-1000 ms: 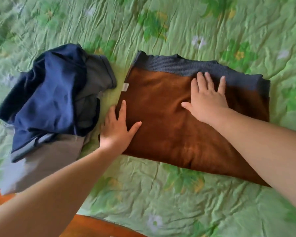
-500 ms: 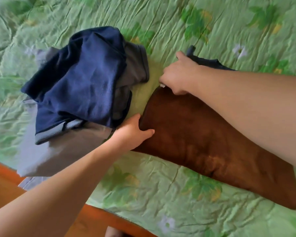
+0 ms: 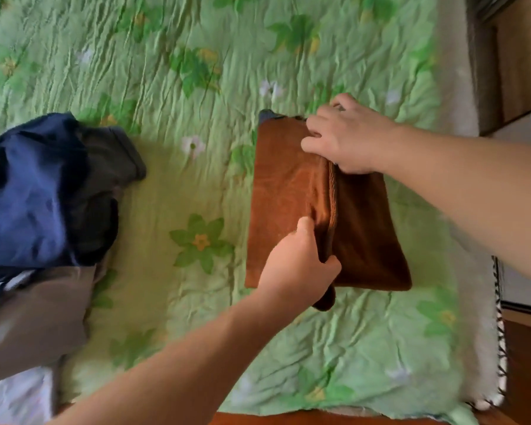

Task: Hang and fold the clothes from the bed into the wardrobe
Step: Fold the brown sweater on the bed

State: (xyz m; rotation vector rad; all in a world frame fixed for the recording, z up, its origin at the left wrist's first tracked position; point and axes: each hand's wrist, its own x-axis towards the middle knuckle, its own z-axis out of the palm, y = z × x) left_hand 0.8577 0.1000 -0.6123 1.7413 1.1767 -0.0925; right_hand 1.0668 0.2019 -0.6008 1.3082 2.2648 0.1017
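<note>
Gripping brown sweater (image 3: pixel 284 185), left hand (image 3: pixel 298 265) nearer, right hand (image 3: pixel 347 139) farther

Bare bed cover (image 3: pixel 178 194) lies open between clothes pile (image 3: pixel 43 210) at left and brown garment (image 3: pixel 288 185).

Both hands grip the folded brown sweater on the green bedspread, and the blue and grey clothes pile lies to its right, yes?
Not quite: the head view shows the blue and grey clothes pile to the left of the brown sweater, apart from it. The left hand and right hand do grip the sweater on the green bedspread.
</note>
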